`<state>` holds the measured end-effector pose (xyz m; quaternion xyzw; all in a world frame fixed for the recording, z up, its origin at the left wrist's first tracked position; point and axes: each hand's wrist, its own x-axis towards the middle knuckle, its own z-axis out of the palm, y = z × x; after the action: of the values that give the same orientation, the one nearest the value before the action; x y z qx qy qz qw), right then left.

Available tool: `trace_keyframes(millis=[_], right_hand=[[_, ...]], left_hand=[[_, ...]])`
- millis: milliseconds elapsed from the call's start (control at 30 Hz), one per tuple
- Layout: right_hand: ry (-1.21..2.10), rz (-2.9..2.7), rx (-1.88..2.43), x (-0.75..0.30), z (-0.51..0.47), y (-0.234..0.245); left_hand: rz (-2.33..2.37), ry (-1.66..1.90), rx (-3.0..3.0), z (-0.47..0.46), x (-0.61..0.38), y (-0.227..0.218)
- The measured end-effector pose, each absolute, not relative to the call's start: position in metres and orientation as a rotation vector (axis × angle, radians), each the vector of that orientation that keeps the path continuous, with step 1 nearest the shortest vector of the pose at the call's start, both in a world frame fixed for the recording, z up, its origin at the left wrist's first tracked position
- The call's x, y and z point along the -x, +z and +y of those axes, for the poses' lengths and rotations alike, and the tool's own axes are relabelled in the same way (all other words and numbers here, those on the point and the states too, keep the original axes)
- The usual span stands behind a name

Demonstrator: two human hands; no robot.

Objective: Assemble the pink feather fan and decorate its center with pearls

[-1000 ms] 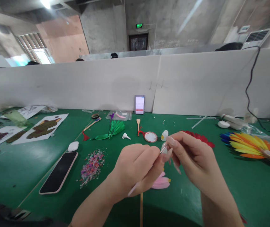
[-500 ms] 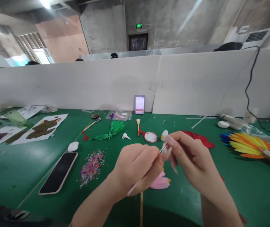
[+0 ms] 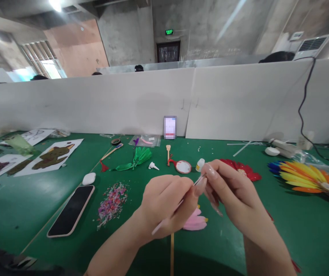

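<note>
1. The slim, pale-handled tool (image 3: 159, 226) looks light and fairly stiff, perhaps a little slick; its fine tip would probably suffer from hard pressing. A hold along the shaft, short of the tip, seems best.
2. The left grip (image 3: 168, 199) is curled around that shaft, the pale end jutting below the palm and the tip beyond the thumb.
3. The right grip (image 3: 229, 189) has thumb and forefinger pressed together at the tip; anything between them is too small to make out.
4. The tool is held above the surface (image 3: 222, 249), over pink petals (image 3: 195, 223).

A dark-screened phone (image 3: 71, 211) lies near a small white case (image 3: 89, 178), a paper sheet (image 3: 77, 142) bears a brownish animal figure (image 3: 50, 157), and beyond the white partition (image 3: 109, 103) a green exit sign (image 3: 169, 32) glows above a dark door (image 3: 168, 51).
</note>
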<state>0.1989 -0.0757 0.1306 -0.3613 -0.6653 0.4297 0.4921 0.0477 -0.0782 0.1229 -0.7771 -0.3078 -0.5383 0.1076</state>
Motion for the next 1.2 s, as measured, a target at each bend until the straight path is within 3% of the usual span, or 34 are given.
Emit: trace_keyframes(millis=[1200], right_hand=[[1.268, -1.388, 0.724, -0.1930, -0.0777, 0.1291]], left_hand=[[-0.992, -1.729, 2.263, -0.0813, -0.0517, 0.1270]])
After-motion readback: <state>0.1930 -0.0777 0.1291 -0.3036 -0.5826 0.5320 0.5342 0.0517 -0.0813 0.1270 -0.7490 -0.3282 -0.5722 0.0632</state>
